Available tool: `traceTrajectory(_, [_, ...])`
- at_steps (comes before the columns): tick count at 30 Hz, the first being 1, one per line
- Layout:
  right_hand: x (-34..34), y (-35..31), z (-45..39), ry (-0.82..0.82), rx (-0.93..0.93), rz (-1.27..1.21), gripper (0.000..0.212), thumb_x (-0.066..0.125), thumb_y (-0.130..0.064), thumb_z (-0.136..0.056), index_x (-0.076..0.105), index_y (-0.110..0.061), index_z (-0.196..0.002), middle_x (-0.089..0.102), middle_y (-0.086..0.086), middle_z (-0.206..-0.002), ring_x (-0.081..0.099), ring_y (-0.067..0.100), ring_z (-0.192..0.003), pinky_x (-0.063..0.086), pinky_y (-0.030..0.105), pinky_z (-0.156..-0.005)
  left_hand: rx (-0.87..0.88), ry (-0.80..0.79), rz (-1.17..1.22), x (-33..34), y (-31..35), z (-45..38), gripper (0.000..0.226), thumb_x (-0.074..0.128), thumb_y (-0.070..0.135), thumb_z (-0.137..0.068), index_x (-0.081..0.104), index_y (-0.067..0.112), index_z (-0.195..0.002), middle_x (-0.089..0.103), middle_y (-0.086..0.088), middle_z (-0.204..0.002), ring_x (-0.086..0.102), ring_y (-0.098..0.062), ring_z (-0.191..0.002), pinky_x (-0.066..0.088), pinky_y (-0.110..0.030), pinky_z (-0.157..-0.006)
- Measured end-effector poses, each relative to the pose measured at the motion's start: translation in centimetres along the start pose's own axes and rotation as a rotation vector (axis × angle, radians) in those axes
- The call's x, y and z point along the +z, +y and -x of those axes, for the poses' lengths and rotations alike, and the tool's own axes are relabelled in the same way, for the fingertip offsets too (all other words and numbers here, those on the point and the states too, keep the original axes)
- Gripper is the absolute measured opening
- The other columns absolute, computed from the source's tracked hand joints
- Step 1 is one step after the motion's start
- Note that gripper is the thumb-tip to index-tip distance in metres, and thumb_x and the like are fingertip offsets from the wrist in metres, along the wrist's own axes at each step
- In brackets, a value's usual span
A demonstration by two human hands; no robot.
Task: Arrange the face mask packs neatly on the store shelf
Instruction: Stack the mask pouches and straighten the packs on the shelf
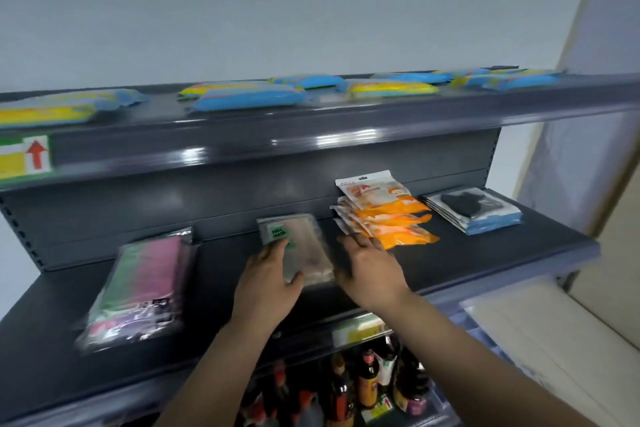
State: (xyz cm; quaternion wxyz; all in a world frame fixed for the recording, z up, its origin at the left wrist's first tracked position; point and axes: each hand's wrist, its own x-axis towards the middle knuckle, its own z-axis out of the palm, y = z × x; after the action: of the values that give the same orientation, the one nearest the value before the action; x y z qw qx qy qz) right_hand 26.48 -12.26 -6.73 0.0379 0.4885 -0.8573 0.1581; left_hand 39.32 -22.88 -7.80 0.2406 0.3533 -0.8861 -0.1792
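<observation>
Dark grey store shelf (467, 263), middle level, with four lots of face mask packs laid across it. Far left: stack of pink and green packs (138, 288), lying slightly askew, near the front edge. Centre: clear pack with green label (298, 246), flat on the shelf, long side running front to back. Left hand (268, 282) on that clear pack, fingers over its left edge and thumb on top of its near end, gripping it lightly. Right hand (372, 270) just right of the same pack, flat and open, fingers together and stretched toward the orange packs (384, 215); whether touching the clear pack's right edge, cannot tell through the blur. Orange packs fanned in an overlapping row, top one leaning against the back panel. Further right, well apart: tidy stack of packs with black masks (474, 210). Upper shelf: blue and yellow packets (242, 99) scattered flat. Below: bottles (367, 381) standing close together.
</observation>
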Motion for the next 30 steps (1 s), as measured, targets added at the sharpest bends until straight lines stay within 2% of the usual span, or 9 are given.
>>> traceTrajectory(6, [-1.3, 8.6, 1.5, -0.043, 0.076, -0.125, 0.052, 0.055, -0.031, -0.088, 0.040, -0.016, -0.136, 0.043, 0.006, -0.139, 0.036, 0.031, -0.130, 0.041, 0.037, -0.098, -0.071, -0.142, 0.182, 5.9, 6.1, 0.2, 0.063, 0.055, 0.037, -0.089, 0.030, 0.022, -0.144, 0.039, -0.001, -0.146, 0.039, -0.018, -0.132, 0.035, -0.028, -0.105])
traceTrajectory(11, [-0.5, 13.9, 0.9, -0.063, 0.147, -0.319, 0.049, 0.062, -0.026, -0.085, 0.050, -0.013, -0.130, 0.053, 0.011, -0.131, 0.048, 0.032, -0.123, 0.045, 0.036, -0.095, -0.193, -0.235, 0.310, 9.1, 9.0, -0.7, 0.064, 0.055, 0.036, -0.091, 0.026, 0.023, -0.146, 0.037, -0.004, -0.147, 0.039, -0.020, -0.133, 0.036, -0.031, -0.105])
traceTrajectory(18, [0.9, 18.9, -2.5, -0.094, 0.285, -0.427, 0.051, 0.062, -0.019, -0.086, 0.044, -0.006, -0.132, 0.063, 0.018, -0.117, 0.058, 0.034, -0.110, 0.044, 0.031, -0.083, -0.270, -0.236, 0.330, 12.9, 10.5, -4.0, 0.064, 0.054, 0.036, -0.092, 0.024, 0.019, -0.146, 0.035, -0.005, -0.149, 0.038, -0.023, -0.135, 0.034, -0.030, -0.105])
traceTrajectory(23, [2.2, 22.4, -5.5, -0.096, 0.407, -0.474, 0.039, 0.065, -0.022, -0.085, 0.053, 0.001, -0.115, 0.062, 0.019, -0.113, 0.058, 0.033, -0.107, 0.035, 0.025, -0.070, -0.285, -0.198, 0.352, 15.3, 10.7, -7.0, 0.069, 0.057, 0.037, -0.090, 0.024, 0.017, -0.147, 0.038, -0.004, -0.148, 0.038, -0.022, -0.134, 0.034, -0.030, -0.104])
traceTrajectory(28, [2.7, 23.8, -7.5, -0.077, 0.385, -0.520, 0.048, 0.067, -0.019, -0.084, 0.050, -0.003, -0.126, 0.064, 0.015, -0.114, 0.059, 0.031, -0.109, 0.035, 0.022, -0.075, -0.283, -0.169, 0.372, 16.9, 10.7, -9.0, 0.065, 0.055, 0.036, -0.091, 0.026, 0.018, -0.145, 0.044, -0.004, -0.143, 0.044, -0.021, -0.130, 0.036, -0.026, -0.098])
traceTrajectory(30, [2.9, 24.1, -8.2, -0.069, 0.335, -0.542, 0.044, 0.069, -0.020, -0.083, 0.053, -0.004, -0.121, 0.066, 0.013, -0.107, 0.061, 0.029, -0.102, 0.037, 0.023, -0.073, -0.278, -0.152, 0.365, 17.4, 10.3, -9.5, 0.066, 0.055, 0.036, -0.091, 0.025, 0.017, -0.146, 0.043, -0.004, -0.144, 0.043, -0.021, -0.130, 0.036, -0.027, -0.100])
